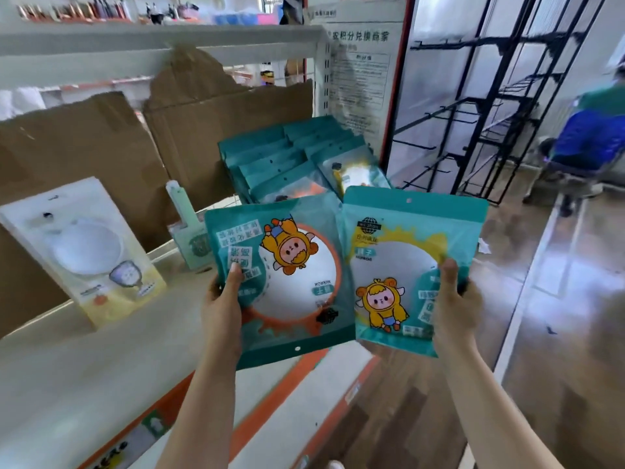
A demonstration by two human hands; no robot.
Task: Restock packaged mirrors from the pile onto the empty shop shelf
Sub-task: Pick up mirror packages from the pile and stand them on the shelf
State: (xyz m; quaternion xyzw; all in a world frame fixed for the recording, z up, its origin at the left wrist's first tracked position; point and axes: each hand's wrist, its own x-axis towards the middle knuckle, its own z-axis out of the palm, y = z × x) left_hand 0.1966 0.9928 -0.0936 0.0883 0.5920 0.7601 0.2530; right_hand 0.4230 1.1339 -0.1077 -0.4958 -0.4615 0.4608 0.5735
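Mirror packets, two of them, are held up side by side above the near edge of the shelf point(67, 350). The left hand point(223, 299), arm reaching up from below, pinches the left packet point(280, 282) at its left edge, thumb on the front; this packet is upside down, hang hole at the bottom. The right hand point(455, 299) grips the right packet point(406, 265) at its right edge, upright, hang hole on top. Both stand long axis vertical. Farther back lies the pile of teal packets point(291, 157), with a pale boxed mirror point(84, 252) leaning at the left.
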